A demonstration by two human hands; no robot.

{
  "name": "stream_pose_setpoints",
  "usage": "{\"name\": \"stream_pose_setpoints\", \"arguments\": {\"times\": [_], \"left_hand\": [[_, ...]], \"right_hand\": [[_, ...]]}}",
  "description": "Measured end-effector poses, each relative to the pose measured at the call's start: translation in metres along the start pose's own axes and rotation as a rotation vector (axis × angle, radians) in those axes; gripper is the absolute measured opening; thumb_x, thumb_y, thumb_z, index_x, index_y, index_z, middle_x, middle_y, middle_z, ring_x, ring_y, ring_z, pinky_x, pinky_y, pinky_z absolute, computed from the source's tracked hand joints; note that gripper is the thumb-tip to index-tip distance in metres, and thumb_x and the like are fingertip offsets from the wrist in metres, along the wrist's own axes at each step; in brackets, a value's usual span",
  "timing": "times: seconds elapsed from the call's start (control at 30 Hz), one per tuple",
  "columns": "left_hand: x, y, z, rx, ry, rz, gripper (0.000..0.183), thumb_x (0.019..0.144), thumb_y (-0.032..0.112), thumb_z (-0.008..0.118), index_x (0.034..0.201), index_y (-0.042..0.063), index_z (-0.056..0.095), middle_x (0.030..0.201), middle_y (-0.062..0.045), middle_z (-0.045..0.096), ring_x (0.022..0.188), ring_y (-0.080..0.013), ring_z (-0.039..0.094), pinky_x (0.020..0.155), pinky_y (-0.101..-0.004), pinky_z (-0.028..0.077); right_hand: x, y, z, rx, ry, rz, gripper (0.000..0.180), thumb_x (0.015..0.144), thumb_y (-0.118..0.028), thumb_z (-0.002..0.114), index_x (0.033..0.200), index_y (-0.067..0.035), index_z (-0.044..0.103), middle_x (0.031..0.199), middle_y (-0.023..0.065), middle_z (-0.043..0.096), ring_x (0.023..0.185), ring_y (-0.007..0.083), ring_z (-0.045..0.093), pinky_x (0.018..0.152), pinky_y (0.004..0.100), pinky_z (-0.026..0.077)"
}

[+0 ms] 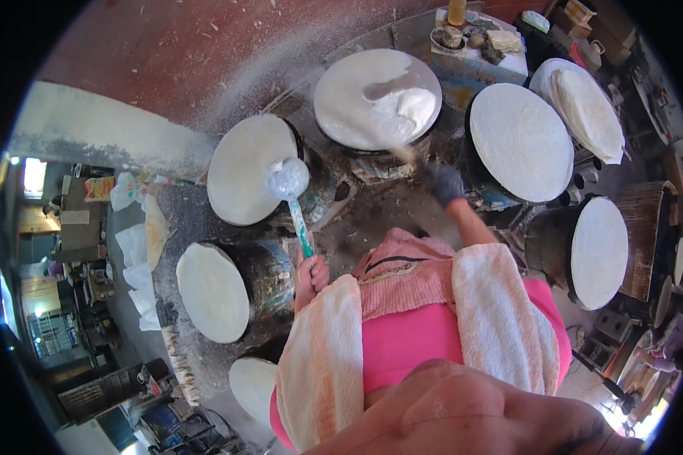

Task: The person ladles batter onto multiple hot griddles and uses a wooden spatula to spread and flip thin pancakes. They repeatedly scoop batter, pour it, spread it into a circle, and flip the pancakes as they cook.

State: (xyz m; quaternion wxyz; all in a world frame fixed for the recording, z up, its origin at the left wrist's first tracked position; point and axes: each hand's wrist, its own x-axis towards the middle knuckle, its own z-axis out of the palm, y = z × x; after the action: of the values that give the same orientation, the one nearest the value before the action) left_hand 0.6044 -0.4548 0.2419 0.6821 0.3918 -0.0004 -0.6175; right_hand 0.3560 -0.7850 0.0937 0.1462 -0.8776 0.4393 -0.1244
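Observation:
My left hand (pixel 312 274) grips the green handle of a ladle (pixel 287 178), whose round bowl is smeared with white batter. The bowl appears over the flatbread-covered left griddle (pixel 245 176). In a dark glove, my right hand (pixel 443 183) holds a wooden tool (pixel 404 153), blurred and partly hidden. Its end is at the near edge of the middle round griddle (pixel 341 96). On that griddle lies wet white batter (pixel 418 108), thick in a mound at the right, with a bare grey patch beside it.
Pale round sheets cover the right griddle (pixel 521 142), far-right griddle (pixel 599 253) and lower-left griddle (pixel 213 293). A stack of thin flatbreads (pixel 586 111) stands at the upper right. Behind, a box (pixel 478 71) bears a bottle (pixel 456 12) and cloths. Another person's arm (pixel 649 358) shows far right.

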Motion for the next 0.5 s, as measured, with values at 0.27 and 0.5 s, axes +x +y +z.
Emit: {"name": "stream_pose_setpoints", "arguments": {"times": [0.27,0.5], "left_hand": [[0.036,-0.011,-0.022,-0.1,0.067,-0.264,0.052,0.088,0.012,0.042,0.135,0.028,0.027,0.055,0.003,0.033,0.038,-0.0058,0.027,0.034,-0.0212,0.025],[0.035,-0.013,0.013,-0.01,0.133,-0.073,0.054,0.087,0.011,0.045,0.135,0.029,0.028,0.057,0.004,0.033,0.042,-0.005,0.029,0.037,-0.0194,0.027]], "right_hand": [[0.059,0.025,-0.063,0.262,0.245,0.226,0.027,0.083,-0.033,0.048,0.099,-0.015,0.06,0.084,0.0166,0.062,0.074,0.0353,0.058,0.064,0.0446,0.046],[-0.002,0.03,-0.031,0.306,0.198,0.236,0.032,0.083,-0.036,0.055,0.107,-0.016,0.061,0.097,0.0138,0.063,0.089,0.0316,0.06,0.076,0.041,0.047]]}}
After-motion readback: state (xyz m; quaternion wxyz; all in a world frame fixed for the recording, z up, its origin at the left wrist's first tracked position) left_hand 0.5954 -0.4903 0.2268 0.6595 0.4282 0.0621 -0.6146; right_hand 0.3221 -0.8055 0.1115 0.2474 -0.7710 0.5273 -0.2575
